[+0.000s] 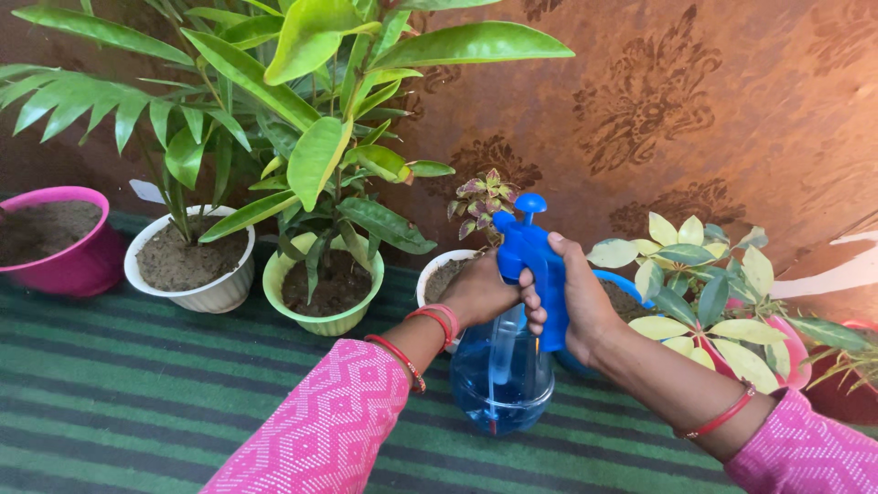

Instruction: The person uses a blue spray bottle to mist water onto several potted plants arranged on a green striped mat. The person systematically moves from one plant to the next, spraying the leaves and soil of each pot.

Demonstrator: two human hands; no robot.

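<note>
**Both hands on a blue pump sprayer among potted plants**

The right hand (585,306) is wrapped around the blue pump head and handle of a spray bottle (501,375), fingers curled over the front of the grip. The left hand (480,293) is closed against the other side of the same blue top, so the two hands meet around it. The bottle's clear blue-tinted tank hangs below the hands, partly filled with liquid, above a green striped mat (137,393); whether its base touches the mat cannot be told. Both wrists wear red bangles, and the sleeves are pink with a white diamond pattern.

Just behind the sprayer stands a small white pot with a reddish-leaved plant (483,197). To its left sit a light green pot (320,316) with a tall broad-leaved plant, a white ribbed pot (197,288) with a palm-like plant, and a magenta pot (78,265) of bare soil. To the right, a variegated cream-and-green plant (704,293) stands near the right forearm. A brown patterned wall (686,101) runs behind the pots.
</note>
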